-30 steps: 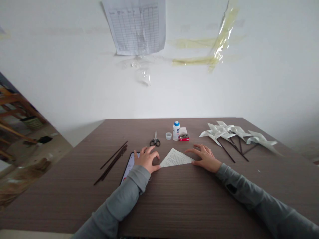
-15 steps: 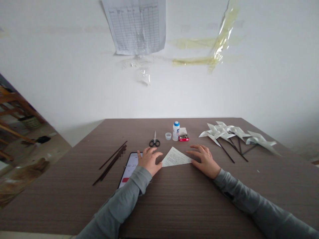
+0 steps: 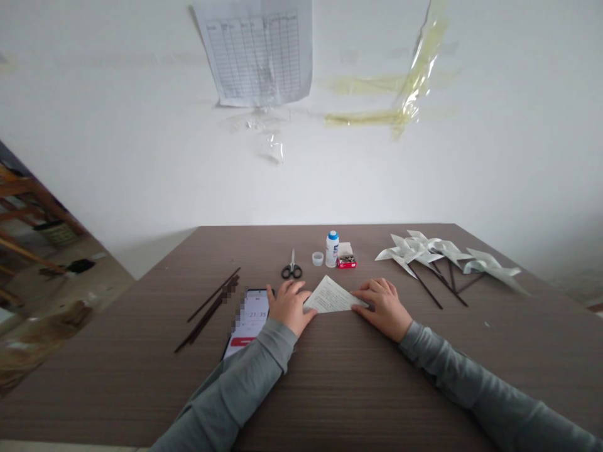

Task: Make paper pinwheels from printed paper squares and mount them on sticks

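A sheet of printed paper (image 3: 331, 296), folded into a triangle, lies on the table with its point away from me. My left hand (image 3: 291, 307) is at its left corner, with the thumb and forefinger on either side of that corner. At the opposite end, my right hand (image 3: 384, 309) grips the right corner between thumb and fingers, which hide part of it. Just beyond the triangle are black-handled scissors (image 3: 291, 271), a small clear cup (image 3: 318, 258), a white bottle with a blue cap (image 3: 332, 251) and an open red box of small metal pieces (image 3: 347, 262).
Several paper pinwheels (image 3: 417, 249) on dark sticks lie at the right. Loose dark sticks (image 3: 211, 307) rest on the left. A phone (image 3: 249, 320) with a timer showing lies partly under my left forearm. The white wall (image 3: 141, 157) rises behind the table (image 3: 330, 389).
Both hands have moved inward onto the corners of the folded paper. The fingers of my right hand have closed in, and my left hand has shifted right, uncovering more of the phone.
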Action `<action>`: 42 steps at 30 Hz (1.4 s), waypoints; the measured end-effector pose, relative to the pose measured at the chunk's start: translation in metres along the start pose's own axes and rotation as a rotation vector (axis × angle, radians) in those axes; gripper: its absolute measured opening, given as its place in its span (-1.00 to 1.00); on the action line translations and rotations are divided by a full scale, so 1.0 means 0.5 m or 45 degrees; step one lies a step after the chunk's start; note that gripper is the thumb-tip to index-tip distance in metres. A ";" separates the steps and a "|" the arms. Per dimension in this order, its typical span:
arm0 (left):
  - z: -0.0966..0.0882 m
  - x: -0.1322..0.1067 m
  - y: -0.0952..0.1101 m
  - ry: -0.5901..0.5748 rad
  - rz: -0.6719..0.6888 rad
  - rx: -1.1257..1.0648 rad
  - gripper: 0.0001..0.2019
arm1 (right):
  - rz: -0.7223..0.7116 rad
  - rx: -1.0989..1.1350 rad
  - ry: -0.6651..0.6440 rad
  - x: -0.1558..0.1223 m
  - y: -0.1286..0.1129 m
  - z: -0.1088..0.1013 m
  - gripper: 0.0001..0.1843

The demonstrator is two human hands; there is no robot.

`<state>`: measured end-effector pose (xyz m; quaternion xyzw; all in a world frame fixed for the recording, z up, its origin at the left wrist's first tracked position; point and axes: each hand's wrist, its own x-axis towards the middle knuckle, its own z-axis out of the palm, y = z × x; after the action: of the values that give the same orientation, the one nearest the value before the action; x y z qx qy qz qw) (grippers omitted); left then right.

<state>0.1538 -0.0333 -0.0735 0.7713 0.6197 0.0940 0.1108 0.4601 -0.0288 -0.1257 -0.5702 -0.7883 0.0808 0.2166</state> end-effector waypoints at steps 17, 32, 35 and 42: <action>-0.026 -0.006 -0.001 -0.063 0.020 -0.072 -0.62 | -0.036 0.139 -0.138 -0.019 -0.007 -0.047 -0.53; 0.013 -0.006 -0.024 -0.002 0.050 0.111 -0.64 | -0.264 -0.179 0.036 -0.016 0.035 0.054 -0.52; 0.019 -0.001 -0.024 0.040 0.055 0.107 -0.62 | -0.295 -0.181 0.079 -0.012 0.041 0.060 -0.51; -0.015 0.027 -0.056 0.074 -0.033 0.106 -0.53 | -0.303 -0.077 0.244 -0.014 0.051 0.075 -0.54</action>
<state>0.1284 -0.0141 -0.0744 0.7642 0.6358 0.0890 0.0618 0.4676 -0.0223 -0.1703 -0.4842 -0.8280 -0.0239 0.2818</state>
